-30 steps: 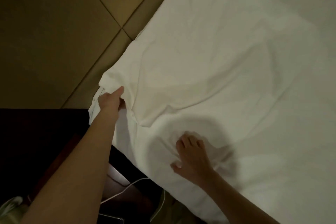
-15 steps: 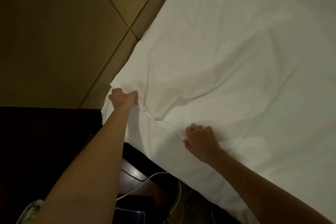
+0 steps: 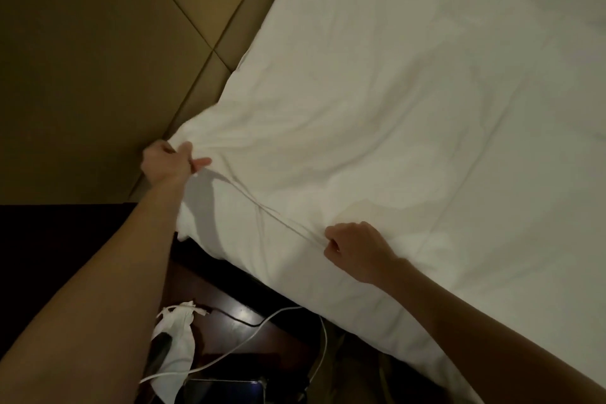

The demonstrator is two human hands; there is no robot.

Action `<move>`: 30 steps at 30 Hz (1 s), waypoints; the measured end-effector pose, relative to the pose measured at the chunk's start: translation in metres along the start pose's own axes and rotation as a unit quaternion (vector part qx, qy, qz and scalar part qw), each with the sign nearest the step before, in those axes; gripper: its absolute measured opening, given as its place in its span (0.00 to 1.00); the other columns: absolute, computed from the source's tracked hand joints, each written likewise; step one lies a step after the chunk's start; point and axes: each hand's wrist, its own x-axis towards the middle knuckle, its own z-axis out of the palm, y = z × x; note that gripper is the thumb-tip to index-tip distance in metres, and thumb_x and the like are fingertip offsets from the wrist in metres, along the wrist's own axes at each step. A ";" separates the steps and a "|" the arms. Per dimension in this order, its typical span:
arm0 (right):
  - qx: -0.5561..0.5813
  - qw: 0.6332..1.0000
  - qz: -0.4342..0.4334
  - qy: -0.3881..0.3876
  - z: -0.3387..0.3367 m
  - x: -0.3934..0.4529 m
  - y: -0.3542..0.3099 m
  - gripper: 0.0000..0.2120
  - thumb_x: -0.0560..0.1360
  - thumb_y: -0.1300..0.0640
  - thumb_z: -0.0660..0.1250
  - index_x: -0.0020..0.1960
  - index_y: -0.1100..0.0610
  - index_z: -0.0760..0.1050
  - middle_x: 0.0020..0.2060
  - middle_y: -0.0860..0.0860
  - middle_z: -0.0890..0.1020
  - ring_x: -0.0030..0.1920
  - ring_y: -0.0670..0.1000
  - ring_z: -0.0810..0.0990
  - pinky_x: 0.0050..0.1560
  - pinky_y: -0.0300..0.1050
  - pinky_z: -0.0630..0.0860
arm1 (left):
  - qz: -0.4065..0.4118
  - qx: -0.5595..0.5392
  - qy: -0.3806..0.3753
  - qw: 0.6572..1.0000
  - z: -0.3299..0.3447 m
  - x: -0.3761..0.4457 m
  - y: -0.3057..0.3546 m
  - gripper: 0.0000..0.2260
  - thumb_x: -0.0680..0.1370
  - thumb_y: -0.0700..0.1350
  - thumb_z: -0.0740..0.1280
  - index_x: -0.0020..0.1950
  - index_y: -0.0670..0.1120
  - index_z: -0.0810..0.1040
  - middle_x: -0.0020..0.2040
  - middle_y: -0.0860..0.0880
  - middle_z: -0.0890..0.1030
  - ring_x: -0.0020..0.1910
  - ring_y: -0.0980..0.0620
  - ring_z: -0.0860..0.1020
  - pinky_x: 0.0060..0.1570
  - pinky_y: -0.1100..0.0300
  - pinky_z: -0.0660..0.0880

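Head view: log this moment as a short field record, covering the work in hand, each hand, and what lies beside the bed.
work: white sheet held stretched at a bed corner
left hand: grips the bunched sheet corner beside the tan padded panel
right hand: pinches a fold of the sheet near the bed's side edge
between hands: a tight crease
beside bed: dark nightstand with white cable, phone, crumpled white item
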 end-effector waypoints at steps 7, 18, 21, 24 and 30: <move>-0.061 0.995 -0.004 -0.079 0.015 -0.002 0.003 0.09 0.77 0.59 0.55 0.49 0.58 0.74 0.49 0.56 0.81 0.49 0.58 0.78 0.51 0.48 0.67 | 0.015 -0.086 0.073 0.993 0.013 -0.008 -0.010 0.13 0.80 0.37 0.56 0.37 0.47 0.61 0.36 0.50 0.65 0.34 0.49 0.69 0.28 0.65 0.67; 0.009 0.979 0.195 0.054 0.014 -0.108 0.059 0.19 0.53 0.52 0.77 0.39 0.55 0.73 0.35 0.51 0.76 0.32 0.53 0.77 0.29 0.46 0.73 | 0.405 0.383 -0.310 0.770 0.108 -0.194 -0.048 0.33 0.73 0.46 0.69 0.76 0.47 0.61 0.79 0.44 0.50 0.77 0.45 0.50 0.71 0.37 0.54; -0.023 0.963 0.261 0.060 0.026 -0.166 0.097 0.20 0.52 0.53 0.78 0.36 0.54 0.71 0.33 0.50 0.74 0.30 0.52 0.75 0.26 0.47 0.72 | 0.459 0.443 -0.397 0.660 0.130 -0.265 -0.057 0.32 0.74 0.48 0.66 0.76 0.53 0.59 0.79 0.51 0.47 0.77 0.49 0.47 0.73 0.40 0.52; -0.027 0.958 0.279 0.067 0.029 -0.213 0.123 0.20 0.54 0.49 0.77 0.38 0.54 0.70 0.34 0.49 0.72 0.30 0.50 0.72 0.28 0.45 0.70 | 0.525 0.490 -0.392 0.575 0.135 -0.289 -0.081 0.28 0.68 0.47 0.66 0.68 0.49 0.67 0.70 0.47 0.63 0.68 0.45 0.63 0.61 0.48 0.66; -0.074 0.940 0.332 -0.017 0.056 -0.301 0.174 0.21 0.46 0.56 0.80 0.34 0.56 0.74 0.31 0.52 0.74 0.27 0.54 0.74 0.26 0.46 0.68 | 0.595 0.604 -0.288 0.445 0.133 -0.278 -0.100 0.20 0.57 0.45 0.79 0.44 0.47 0.77 0.44 0.48 0.77 0.41 0.46 0.76 0.29 0.56 0.66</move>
